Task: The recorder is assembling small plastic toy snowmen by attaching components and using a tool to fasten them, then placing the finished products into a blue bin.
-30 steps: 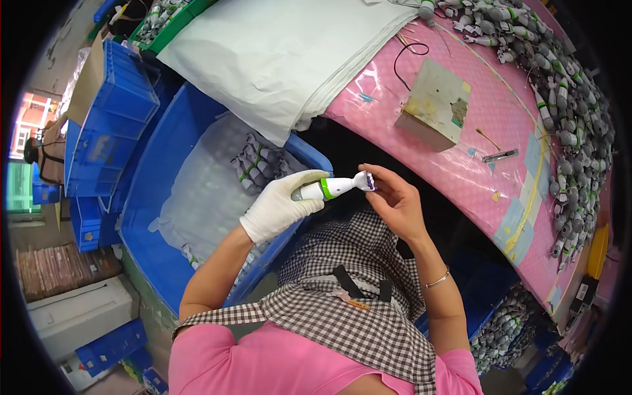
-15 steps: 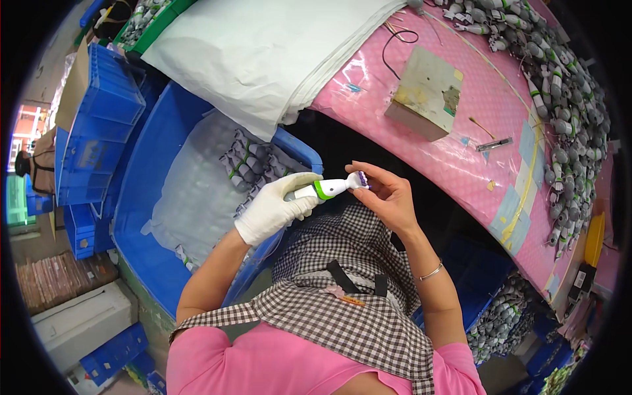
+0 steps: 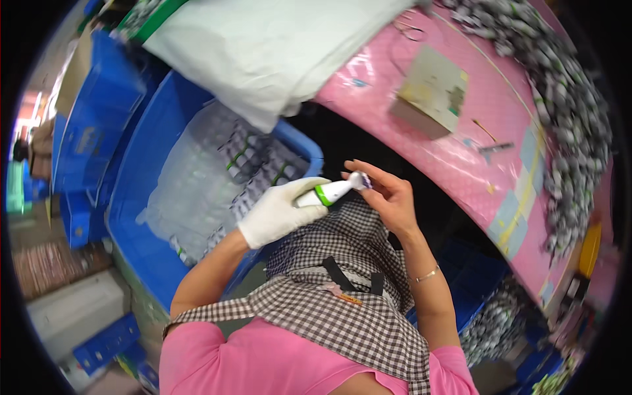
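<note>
In front of my apron I hold a small white bottle-shaped device (image 3: pixel 334 191) with a bright green band and a narrow neck ending in a purple-edged head. My left hand (image 3: pixel 282 208), in a white glove, is wrapped round its wide end. The bare fingers of my right hand (image 3: pixel 390 194) pinch the head, partly hiding it. Left of my gloved hand, a large blue bin (image 3: pixel 141 230) holds a translucent plastic sheet (image 3: pixel 178 187) and several rows of similar grey-and-white devices (image 3: pixel 247 158).
The pink-covered table (image 3: pixel 368 99) curves along the right, bearing a worn box (image 3: pixel 431 92), a small metal tool (image 3: pixel 496 148) and a long heap of similar devices (image 3: pixel 573 131). White sheeting (image 3: pixel 263 52) hangs over the bin's far edge. Blue crates (image 3: pixel 99 112) stand at the left.
The view has shifted slightly and blurred. The device has turned a little in my hands, and its purple edge now shows less. Both hands keep hold of it.
</note>
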`<state>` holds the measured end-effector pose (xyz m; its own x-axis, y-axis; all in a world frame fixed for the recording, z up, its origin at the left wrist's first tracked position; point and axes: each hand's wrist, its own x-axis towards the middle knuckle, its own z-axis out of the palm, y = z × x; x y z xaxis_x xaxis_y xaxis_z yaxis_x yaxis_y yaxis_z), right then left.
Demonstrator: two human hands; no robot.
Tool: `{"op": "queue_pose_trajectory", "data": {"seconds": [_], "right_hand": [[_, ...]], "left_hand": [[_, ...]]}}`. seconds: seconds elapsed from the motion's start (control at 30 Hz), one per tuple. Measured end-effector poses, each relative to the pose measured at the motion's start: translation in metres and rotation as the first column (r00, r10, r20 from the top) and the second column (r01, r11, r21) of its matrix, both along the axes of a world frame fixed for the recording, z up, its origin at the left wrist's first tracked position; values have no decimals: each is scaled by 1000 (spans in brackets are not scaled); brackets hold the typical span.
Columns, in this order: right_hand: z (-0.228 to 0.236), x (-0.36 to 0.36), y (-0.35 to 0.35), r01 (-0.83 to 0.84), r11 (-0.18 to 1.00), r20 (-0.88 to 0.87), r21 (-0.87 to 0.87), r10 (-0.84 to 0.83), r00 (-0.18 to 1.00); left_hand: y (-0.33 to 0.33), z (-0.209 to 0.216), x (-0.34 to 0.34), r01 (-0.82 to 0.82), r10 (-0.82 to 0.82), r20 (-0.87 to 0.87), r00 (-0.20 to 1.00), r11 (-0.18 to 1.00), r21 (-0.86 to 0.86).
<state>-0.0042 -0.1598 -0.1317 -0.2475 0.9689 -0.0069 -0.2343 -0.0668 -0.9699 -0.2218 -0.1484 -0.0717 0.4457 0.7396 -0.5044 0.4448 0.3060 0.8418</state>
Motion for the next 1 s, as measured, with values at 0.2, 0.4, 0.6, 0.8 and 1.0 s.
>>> {"op": "queue_pose_trajectory", "data": {"seconds": [0.2,0.4,0.6,0.8,1.0], "right_hand": [[21,-30,1,-114,990,-38,81,118,992],[3,-34,7,-5,1000,160,-21,8,987],[-11,-15,-5,96,987,285,-132,-56,957],[-14,-16,-13,116,980,325,-162,-58,944],[-17,-27,-11,77,982,338,-171,-15,941]], "left_hand": [[4,-10,-52,-503,491,111,864,849,161],[-28,-105,-188,-837,968,37,248,195,511],[-87,-175,-179,-563,633,-680,371,735,378],[-99,-194,-185,-534,340,-815,468,844,46],[-107,-203,-172,-515,398,-804,442,847,136]]}}
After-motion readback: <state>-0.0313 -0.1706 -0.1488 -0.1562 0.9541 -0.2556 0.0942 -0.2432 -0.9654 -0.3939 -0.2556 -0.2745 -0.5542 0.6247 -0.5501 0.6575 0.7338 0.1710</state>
